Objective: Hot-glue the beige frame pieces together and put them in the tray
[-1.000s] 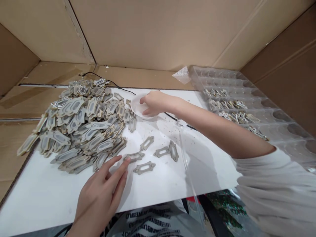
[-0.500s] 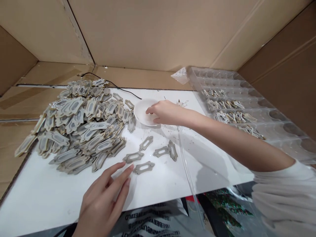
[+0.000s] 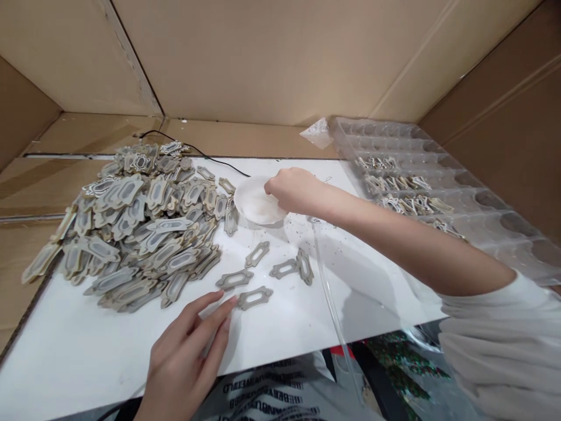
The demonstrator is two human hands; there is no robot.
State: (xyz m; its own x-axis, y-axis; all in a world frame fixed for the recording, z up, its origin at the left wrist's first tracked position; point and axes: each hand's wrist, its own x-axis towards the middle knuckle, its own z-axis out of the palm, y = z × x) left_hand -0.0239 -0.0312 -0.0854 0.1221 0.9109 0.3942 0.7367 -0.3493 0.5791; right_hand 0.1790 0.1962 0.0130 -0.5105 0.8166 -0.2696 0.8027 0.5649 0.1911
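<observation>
Right grip (image 3: 289, 190) pinched over white dish (image 3: 256, 204), left grip (image 3: 188, 351) open, fingertips touching frame piece (image 3: 255, 297)

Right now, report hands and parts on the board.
Left hand flat, fingertips at grey oblong frame piece. Right hand in small white round dish, grip unseen. Black cable behind dish.

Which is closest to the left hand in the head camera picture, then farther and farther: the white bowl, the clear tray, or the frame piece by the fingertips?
From the left hand:
1. Frame piece, at the fingertips.
2. White bowl, farther back, under the right hand.
3. Clear tray, far right.
</observation>
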